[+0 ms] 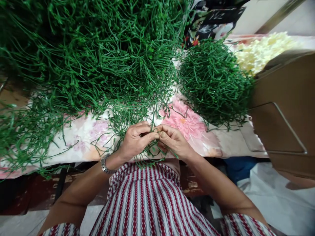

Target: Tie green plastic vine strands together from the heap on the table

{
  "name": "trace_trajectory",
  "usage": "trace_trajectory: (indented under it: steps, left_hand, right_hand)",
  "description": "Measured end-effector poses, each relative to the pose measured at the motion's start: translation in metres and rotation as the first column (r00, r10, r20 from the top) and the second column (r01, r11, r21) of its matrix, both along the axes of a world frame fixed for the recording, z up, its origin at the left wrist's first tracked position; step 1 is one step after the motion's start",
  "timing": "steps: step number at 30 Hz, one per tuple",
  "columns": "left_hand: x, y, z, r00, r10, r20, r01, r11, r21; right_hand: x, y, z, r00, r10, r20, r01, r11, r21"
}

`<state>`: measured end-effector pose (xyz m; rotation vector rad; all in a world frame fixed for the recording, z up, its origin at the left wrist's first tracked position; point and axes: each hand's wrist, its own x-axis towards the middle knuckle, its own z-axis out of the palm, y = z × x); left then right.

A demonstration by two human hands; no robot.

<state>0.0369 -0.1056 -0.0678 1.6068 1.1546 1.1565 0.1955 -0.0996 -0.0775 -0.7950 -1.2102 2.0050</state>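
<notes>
Left hand (136, 139): nearly closed, with the thumb and bent fingers brought together in a pinch on a thin green strand (153, 122)
Right hand (174, 139): closed to a pinch as well, its thumb laid beside the left one; the same strand appears to be gripped, though the exact contact is hidden by the fingers
Green strand: held where the two hands meet, its visible part pointed away from the body
Grip: fingertips are probably used because the strand is so slender, and by two pinches set side by side a short length can be steadied
Loose strands (125, 119): strewn around and under the hands, placed, it seems, for easy reach
Large heap (110, 59): piled across the far left of the cloth-covered bench (228, 141)
Small heap (214, 82): set to the right, perhaps so that mixing with the large one is avoided
Near edge: met just below the hands, close to the striped garment (147, 196); at far left it is overhung by strands
Open room: best offered on the right, over the pink flower print (182, 119), until bounded by the cardboard box (285, 88); leftward movement is hampered by tangled strands
</notes>
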Motion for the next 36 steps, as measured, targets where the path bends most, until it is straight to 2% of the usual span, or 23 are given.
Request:
trace_trajectory:
  steps: [3, 7, 10, 13, 15, 18, 21, 24, 27, 30, 33, 36]
  left_hand:
    - [0.003, -0.001, -0.003, 0.998, 0.001, 0.059, 0.0, 1.0, -0.008]
    - [0.004, -0.003, -0.006, 0.982, 0.046, 0.181, -0.023, 0.992, -0.126]
    - [0.001, -0.004, -0.007, 0.963, 0.138, 0.23, -0.08, 0.966, -0.246]
    - [-0.002, -0.004, -0.008, 0.963, 0.135, 0.232, -0.062, 0.952, -0.298]
    - [-0.002, -0.003, -0.008, 0.97, 0.104, 0.221, -0.032, 0.952, -0.305]
    - [-0.001, -0.002, -0.007, 0.979, 0.089, 0.182, -0.031, 0.954, -0.298]
    - [0.0, -0.001, -0.002, 0.99, 0.089, 0.111, -0.054, 0.956, -0.289]
    - [0.001, 0.0, 0.004, 0.996, 0.064, 0.057, -0.048, 0.966, -0.254]
    - [0.001, -0.001, 0.008, 0.997, 0.057, 0.051, -0.045, 0.974, -0.221]
    - [0.001, -0.003, 0.01, 0.994, 0.09, 0.059, -0.075, 0.971, -0.225]
    - [0.002, -0.004, 0.01, 0.974, 0.129, 0.188, -0.08, 0.965, -0.249]
    - [0.004, -0.004, 0.01, 0.871, 0.072, 0.486, 0.113, 0.933, -0.341]
  right_hand:
    - [-0.003, -0.004, -0.001, 0.997, -0.009, -0.078, 0.003, 0.997, -0.074]
    - [-0.01, -0.007, -0.007, 0.981, -0.195, -0.007, 0.195, 0.981, -0.013]
    - [-0.007, -0.003, -0.008, 0.925, -0.377, 0.052, 0.368, 0.921, 0.13]
    - [0.007, 0.007, -0.002, 0.854, -0.519, 0.043, 0.464, 0.797, 0.387]
    - [0.017, 0.013, 0.006, 0.85, -0.523, 0.056, 0.427, 0.748, 0.508]
    - [0.025, 0.017, 0.017, 0.88, -0.453, 0.143, 0.308, 0.774, 0.554]
    - [0.024, 0.016, 0.023, 0.874, -0.4, 0.276, 0.166, 0.779, 0.605]
    - [0.018, 0.014, 0.022, 0.884, -0.306, 0.354, 0.019, 0.778, 0.627]
    - [0.01, 0.011, 0.015, 0.879, -0.225, 0.421, -0.126, 0.742, 0.659]
    - [0.005, 0.007, 0.008, 0.881, -0.208, 0.425, -0.162, 0.711, 0.684]
    - [0.004, 0.002, 0.002, 0.906, -0.231, 0.355, -0.088, 0.716, 0.692]
    - [0.004, -0.001, 0.002, 0.925, -0.226, 0.304, -0.055, 0.713, 0.699]
